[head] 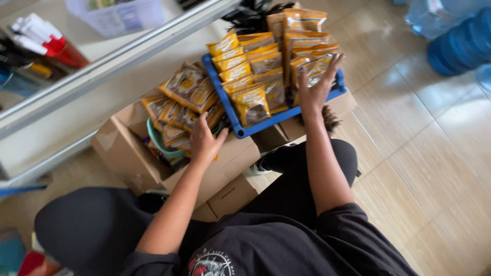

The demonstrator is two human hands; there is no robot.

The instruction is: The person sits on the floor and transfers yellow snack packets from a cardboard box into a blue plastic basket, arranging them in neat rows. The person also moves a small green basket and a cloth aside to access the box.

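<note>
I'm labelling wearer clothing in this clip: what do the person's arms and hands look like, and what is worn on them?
Both forearms are bare; the left hand and right hand wear no gloves. Short black fabric sleeves end near the elbows. No rings or watch visible.

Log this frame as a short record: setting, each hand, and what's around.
setting: person seated on tiled floor, cardboard box ahead
left hand: on pouches in green basket inside the box
right hand: fingers spread on yellow-and-brown pouches in blue tray
tray: rests on the box
nearby: water jug, clear tub
</note>
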